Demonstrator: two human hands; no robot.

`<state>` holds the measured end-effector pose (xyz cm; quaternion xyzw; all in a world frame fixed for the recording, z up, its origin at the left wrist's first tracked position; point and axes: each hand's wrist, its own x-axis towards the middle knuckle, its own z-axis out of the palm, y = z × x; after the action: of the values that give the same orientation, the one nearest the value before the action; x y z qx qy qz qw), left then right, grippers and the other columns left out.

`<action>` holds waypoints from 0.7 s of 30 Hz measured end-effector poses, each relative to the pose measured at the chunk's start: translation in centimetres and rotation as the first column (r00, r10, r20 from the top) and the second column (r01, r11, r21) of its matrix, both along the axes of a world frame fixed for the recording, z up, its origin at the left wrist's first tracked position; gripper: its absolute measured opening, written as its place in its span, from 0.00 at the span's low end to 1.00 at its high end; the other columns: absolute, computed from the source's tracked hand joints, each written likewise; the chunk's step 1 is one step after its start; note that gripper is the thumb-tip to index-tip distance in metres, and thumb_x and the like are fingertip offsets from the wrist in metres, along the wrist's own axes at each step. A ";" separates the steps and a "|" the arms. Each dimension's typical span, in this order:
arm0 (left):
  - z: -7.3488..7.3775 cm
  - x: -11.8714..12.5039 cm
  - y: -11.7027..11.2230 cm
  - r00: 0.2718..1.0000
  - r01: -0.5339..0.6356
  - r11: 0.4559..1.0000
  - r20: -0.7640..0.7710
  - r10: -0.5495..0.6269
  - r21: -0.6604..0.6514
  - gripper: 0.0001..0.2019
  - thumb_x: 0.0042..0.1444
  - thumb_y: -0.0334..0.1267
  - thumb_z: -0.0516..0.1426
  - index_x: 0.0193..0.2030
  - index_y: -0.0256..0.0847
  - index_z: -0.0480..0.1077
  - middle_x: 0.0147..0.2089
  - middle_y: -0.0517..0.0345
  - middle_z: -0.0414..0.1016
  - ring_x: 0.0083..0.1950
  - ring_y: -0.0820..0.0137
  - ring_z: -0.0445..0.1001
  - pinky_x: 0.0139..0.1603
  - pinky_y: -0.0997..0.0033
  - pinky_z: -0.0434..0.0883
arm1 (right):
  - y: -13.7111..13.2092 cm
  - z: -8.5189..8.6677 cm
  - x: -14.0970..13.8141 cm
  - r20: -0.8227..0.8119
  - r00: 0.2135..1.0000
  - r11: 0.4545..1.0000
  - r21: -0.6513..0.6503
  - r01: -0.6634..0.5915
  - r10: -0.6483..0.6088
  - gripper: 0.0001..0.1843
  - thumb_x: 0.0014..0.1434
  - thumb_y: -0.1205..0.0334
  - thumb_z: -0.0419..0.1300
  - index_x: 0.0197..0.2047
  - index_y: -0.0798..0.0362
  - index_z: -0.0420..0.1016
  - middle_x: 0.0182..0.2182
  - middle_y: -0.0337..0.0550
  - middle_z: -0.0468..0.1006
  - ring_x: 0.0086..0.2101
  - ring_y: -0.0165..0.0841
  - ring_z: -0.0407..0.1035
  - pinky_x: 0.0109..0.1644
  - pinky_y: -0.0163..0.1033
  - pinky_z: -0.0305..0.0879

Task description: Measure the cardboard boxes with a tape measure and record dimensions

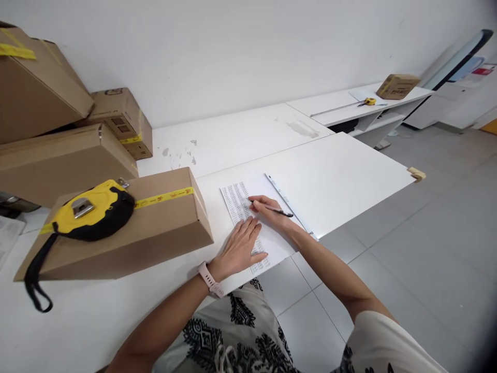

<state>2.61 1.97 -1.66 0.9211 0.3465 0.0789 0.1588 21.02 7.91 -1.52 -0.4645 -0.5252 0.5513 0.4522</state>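
Item: printed sheet [237,203], white, dense rows of small grey type, lying flat near the front edge of the white table [334,176], just right of a cardboard box [155,228].
My left hand [239,246]: open, palm down, fingers spread on the sheet.
My right hand [267,210]: closed round a dark pen [277,210], tip on the paper.

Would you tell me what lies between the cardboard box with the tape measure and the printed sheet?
Nothing: the head view shows only a bare strip of white table between the cardboard box and the printed sheet.
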 end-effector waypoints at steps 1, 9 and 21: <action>0.0 0.0 0.1 1.000 -0.006 1.000 0.008 0.006 -0.002 0.38 0.64 0.56 0.55 0.71 0.29 0.55 0.76 0.30 0.50 0.78 0.47 0.46 0.75 0.44 0.48 | 0.1 -0.2 0.0 0.041 0.999 1.000 0.007 0.014 -0.014 0.24 0.56 0.38 0.64 0.39 0.51 0.75 0.32 0.40 0.76 0.33 0.32 0.69 0.38 0.39 0.65; 0.0 0.1 0.3 0.996 -0.073 0.996 0.045 0.075 -0.050 0.37 0.61 0.57 0.58 0.69 0.34 0.59 0.77 0.31 0.48 0.77 0.42 0.47 0.71 0.39 0.56 | 0.4 -0.8 -0.4 -0.044 0.995 0.996 0.014 0.085 -0.084 0.22 0.54 0.43 0.68 0.37 0.48 0.64 0.24 0.34 0.74 0.27 0.31 0.68 0.35 0.39 0.64; -0.1 0.3 0.4 0.996 -0.070 0.996 0.052 0.073 -0.050 0.38 0.59 0.57 0.60 0.68 0.31 0.60 0.76 0.28 0.50 0.76 0.41 0.49 0.72 0.41 0.53 | 0.3 -1.1 -0.5 0.308 0.900 0.946 0.195 0.258 -0.308 0.12 0.55 0.60 0.58 0.24 0.48 0.57 0.21 0.32 0.58 0.23 0.28 0.52 0.28 0.37 0.49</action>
<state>2.88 2.41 -1.79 0.9016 0.3767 0.1011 0.1872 20.55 8.23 -2.63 -0.5875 -0.5608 0.3517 0.4655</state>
